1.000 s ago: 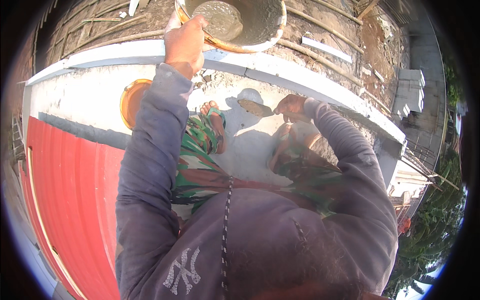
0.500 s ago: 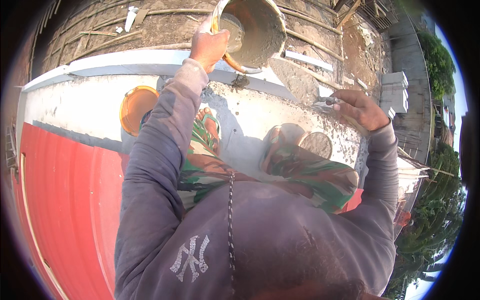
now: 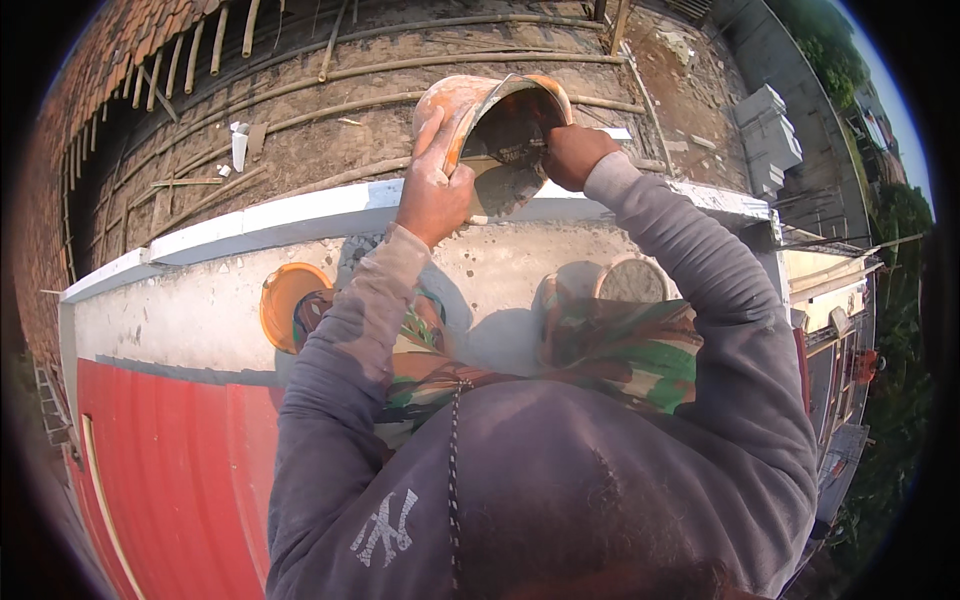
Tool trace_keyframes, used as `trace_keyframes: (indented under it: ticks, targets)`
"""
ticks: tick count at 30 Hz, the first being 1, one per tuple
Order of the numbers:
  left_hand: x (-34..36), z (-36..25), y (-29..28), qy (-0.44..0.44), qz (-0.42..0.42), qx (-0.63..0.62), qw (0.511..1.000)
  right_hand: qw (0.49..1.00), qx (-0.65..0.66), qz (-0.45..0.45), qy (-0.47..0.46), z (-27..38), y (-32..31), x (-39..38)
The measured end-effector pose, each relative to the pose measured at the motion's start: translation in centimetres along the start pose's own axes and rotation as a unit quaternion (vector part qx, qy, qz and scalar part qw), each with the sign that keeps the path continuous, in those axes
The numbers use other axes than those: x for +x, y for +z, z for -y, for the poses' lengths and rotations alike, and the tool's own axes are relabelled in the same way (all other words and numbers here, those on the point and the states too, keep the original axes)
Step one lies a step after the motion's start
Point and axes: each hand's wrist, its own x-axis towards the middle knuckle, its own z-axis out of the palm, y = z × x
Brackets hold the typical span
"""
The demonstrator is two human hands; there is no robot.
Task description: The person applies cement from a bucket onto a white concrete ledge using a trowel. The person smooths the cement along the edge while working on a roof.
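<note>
An orange mortar-crusted bucket [image 3: 440, 100] is tipped on its side above the white block wall edge [image 3: 320, 205]. My left hand [image 3: 432, 195] is closed on the bucket's left side. My right hand [image 3: 575, 155] is closed on a trowel at the bucket's mouth, its blade [image 3: 500, 180] partly inside, among dark wet mortar. An orange bucket or tub [image 3: 280, 305] stands on the pale ledge [image 3: 180, 300] at the left, and a round grey mortar-coated container [image 3: 628, 282] is beside my right leg. My legs in camouflage trousers are on that ledge.
Red corrugated roofing [image 3: 170, 470] lies at lower left. Beyond the wall edge are bamboo poles [image 3: 500, 58] over dirt, white offcuts [image 3: 240, 150] and a tiled roof [image 3: 120, 70]. Stacked white blocks [image 3: 770, 135], a concrete wall [image 3: 820, 120], projecting bars and trees [image 3: 890, 240] are at the right.
The bucket has been turned further onto its side. My right hand has moved up and left with the trowel, into the bucket's mouth. The view now takes in more ground beyond the wall.
</note>
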Motion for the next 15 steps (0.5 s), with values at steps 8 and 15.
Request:
trace_keyframes:
  ticks: [8,15]
  targets:
    - [1.4,1.7,-1.2,-0.087,0.011,-0.134,0.987,0.831,0.543,0.113,0.025,-1.3,10.1,0.1]
    - [3.8,5.3,-3.8,-0.278,-0.068,-0.307,0.908,0.854,0.509,0.096,-0.031,-3.2,5.4,0.1]
